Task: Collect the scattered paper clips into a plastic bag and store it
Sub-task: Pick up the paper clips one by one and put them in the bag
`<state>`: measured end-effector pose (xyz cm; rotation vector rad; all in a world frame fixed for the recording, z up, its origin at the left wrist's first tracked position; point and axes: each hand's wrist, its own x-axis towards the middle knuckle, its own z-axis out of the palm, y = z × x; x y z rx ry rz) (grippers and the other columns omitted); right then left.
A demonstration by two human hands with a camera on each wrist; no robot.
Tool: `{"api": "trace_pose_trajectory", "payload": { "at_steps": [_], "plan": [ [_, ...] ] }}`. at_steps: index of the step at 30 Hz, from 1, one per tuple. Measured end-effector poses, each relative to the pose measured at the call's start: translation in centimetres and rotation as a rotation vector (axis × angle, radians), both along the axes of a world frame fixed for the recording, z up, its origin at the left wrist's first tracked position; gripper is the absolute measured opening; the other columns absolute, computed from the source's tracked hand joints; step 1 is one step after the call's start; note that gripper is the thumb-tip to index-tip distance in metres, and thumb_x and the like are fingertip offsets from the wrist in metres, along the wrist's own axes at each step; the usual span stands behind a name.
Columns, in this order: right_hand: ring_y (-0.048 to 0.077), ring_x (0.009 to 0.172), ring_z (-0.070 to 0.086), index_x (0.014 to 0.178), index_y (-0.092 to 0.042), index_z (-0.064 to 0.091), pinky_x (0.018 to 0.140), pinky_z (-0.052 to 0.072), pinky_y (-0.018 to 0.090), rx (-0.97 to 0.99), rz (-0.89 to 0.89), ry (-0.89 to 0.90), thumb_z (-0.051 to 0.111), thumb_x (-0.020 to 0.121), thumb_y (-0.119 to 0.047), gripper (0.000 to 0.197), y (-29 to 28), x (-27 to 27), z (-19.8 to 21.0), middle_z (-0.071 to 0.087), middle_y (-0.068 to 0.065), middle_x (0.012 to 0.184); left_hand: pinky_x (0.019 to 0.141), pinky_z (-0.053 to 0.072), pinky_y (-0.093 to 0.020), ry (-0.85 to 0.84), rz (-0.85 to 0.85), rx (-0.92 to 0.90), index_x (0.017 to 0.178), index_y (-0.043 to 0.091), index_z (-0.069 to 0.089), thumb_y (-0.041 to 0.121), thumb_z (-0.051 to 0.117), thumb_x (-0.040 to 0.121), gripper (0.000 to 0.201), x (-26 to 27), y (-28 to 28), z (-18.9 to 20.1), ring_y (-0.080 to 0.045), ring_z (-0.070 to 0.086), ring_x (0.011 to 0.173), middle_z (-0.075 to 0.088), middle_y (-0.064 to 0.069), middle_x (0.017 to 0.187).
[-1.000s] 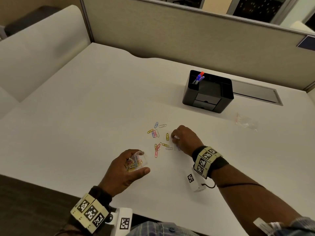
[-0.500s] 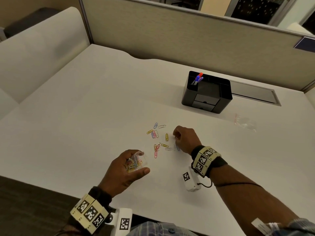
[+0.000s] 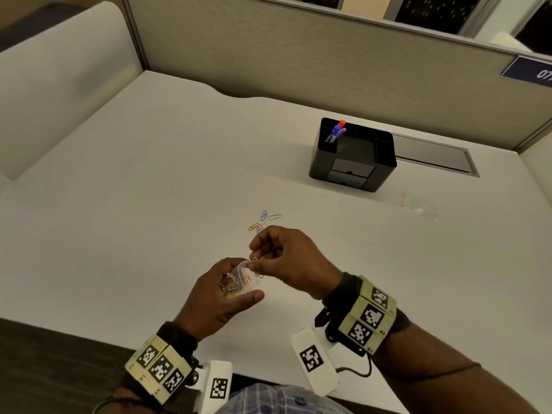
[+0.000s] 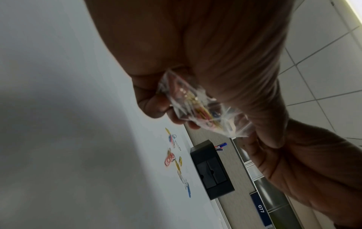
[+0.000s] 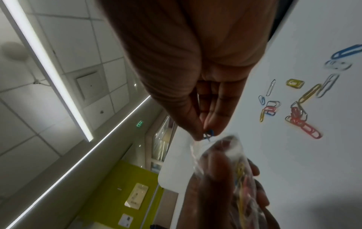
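From my head cam the right hand (image 3: 286, 258) covers most of the loose clips (image 3: 264, 221) on the desk, so I can't count them. The clip pinched at its fingertips (image 5: 208, 135) is mostly buried, just a blue bit showing. The bag (image 4: 199, 106) contents are a blurry colour mash. The sign (image 3: 534, 71) is cut off at "07". Far clear baggie (image 3: 419, 206) is too faint to read.
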<state>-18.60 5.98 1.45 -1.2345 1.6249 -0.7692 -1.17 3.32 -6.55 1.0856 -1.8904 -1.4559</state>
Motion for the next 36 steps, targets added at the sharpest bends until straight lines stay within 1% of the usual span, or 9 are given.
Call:
{"api": "trace_pose_trajectory", "payload": {
  "at_steps": [3, 6, 12, 15, 19, 22, 26, 32, 36],
  "plan": [
    [0.017, 0.078, 0.072, 0.096, -0.017, 0.065, 0.073, 0.06, 0.035, -0.025, 0.019, 0.085, 0.078, 0.077, -0.02, 0.023, 0.2, 0.9, 0.3, 0.072, -0.002, 0.088, 0.069, 0.051, -0.012, 0.007, -0.003, -0.007, 0.114, 0.027, 0.053, 0.067, 0.067, 0.057, 0.071, -0.2, 0.1, 0.0, -0.003, 0.062, 0.091, 0.064, 0.006, 0.101],
    [0.015, 0.076, 0.072, 0.095, -0.017, 0.064, 0.075, 0.06, 0.032, -0.051, 0.017, 0.136, 0.073, 0.082, -0.02, 0.016, 0.3, 1.0, 0.3, 0.073, -0.002, 0.09, 0.068, 0.05, -0.01, 0.0, 0.002, -0.008, 0.114, 0.028, 0.053, 0.078, 0.063, 0.052, 0.08, -0.2, 0.1, 0.1, -0.001, 0.061, 0.092, 0.063, 0.007, 0.101],
    [0.017, 0.073, 0.074, 0.088, -0.013, 0.065, 0.073, 0.06, 0.029, -0.082, -0.113, 0.02, 0.071, 0.083, -0.01, 0.008, -0.3, -0.9, 0.0, 0.072, 0.004, 0.083, 0.068, 0.048, -0.005, 0.032, 0.027, 0.017, 0.112, 0.03, 0.054, 0.081, 0.063, 0.048, 0.082, 0.0, 0.2, 0.4, 0.007, 0.058, 0.095, 0.061, 0.012, 0.104],
    [0.017, 0.072, 0.072, 0.079, -0.018, 0.064, 0.069, 0.058, 0.026, -0.081, -0.236, 0.187, 0.07, 0.081, -0.008, 0.011, -0.9, -4.3, -1.3, 0.072, 0.004, 0.079, 0.07, 0.047, -0.005, 0.04, 0.039, 0.024, 0.112, 0.027, 0.056, 0.075, 0.068, 0.05, 0.079, 0.3, 0.1, 0.4, 0.006, 0.058, 0.098, 0.061, 0.013, 0.108],
    [0.018, 0.073, 0.07, 0.075, -0.02, 0.063, 0.071, 0.056, 0.027, 0.087, -0.233, 0.391, 0.066, 0.082, -0.009, 0.014, -0.8, -8.6, -4.3, 0.07, 0.001, 0.079, 0.069, 0.047, -0.005, 0.044, 0.048, 0.031, 0.111, 0.027, 0.056, 0.059, 0.07, 0.055, 0.066, 0.4, 0.1, 0.3, 0.007, 0.059, 0.097, 0.062, 0.012, 0.108],
    [0.016, 0.082, 0.061, 0.088, -0.017, 0.066, 0.073, 0.046, 0.023, 0.128, -0.131, 0.564, 0.063, 0.086, -0.012, 0.006, -0.3, -9.9, -6.4, 0.065, -0.002, 0.087, 0.069, 0.048, -0.005, 0.056, 0.048, 0.041, 0.112, 0.026, 0.057, 0.065, 0.072, 0.051, 0.074, 0.5, 0.0, 0.4, 0.007, 0.059, 0.097, 0.062, 0.012, 0.109],
    [0.019, 0.092, 0.059, 0.105, -0.011, 0.066, 0.077, 0.043, 0.022, 0.077, -0.039, 0.697, 0.059, 0.09, -0.014, 0.017, -0.1, -9.6, -7.7, 0.066, 0.004, 0.102, 0.069, 0.048, -0.005, 0.064, 0.04, 0.058, 0.11, 0.028, 0.056, 0.074, 0.069, 0.047, 0.079, 0.3, -0.1, 0.5, 0.008, 0.059, 0.097, 0.062, 0.014, 0.108],
    [0.027, 0.095, 0.055, 0.102, -0.007, 0.061, 0.073, 0.036, 0.027, 0.097, -0.008, 0.812, 0.058, 0.092, -0.029, 0.025, -1.0, -7.6, -8.7, 0.056, 0.01, 0.104, 0.067, 0.047, -0.004, 0.061, 0.03, 0.055, 0.112, 0.023, 0.056, 0.079, 0.066, 0.046, 0.087, 0.1, -0.1, 0.5, 0.01, 0.059, 0.097, 0.061, 0.013, 0.108],
    [0.026, 0.094, 0.055, 0.104, -0.008, 0.059, 0.074, 0.038, 0.029, 0.097, -0.011, 0.82, 0.061, 0.09, -0.031, 0.026, -1.5, -6.2, -9.0, 0.055, 0.009, 0.104, 0.067, 0.046, -0.002, 0.063, 0.03, 0.059, 0.109, 0.029, 0.055, 0.08, 0.065, 0.046, 0.082, 0.1, -0.3, 0.6, 0.011, 0.058, 0.097, 0.061, 0.014, 0.108]
  ]
}}
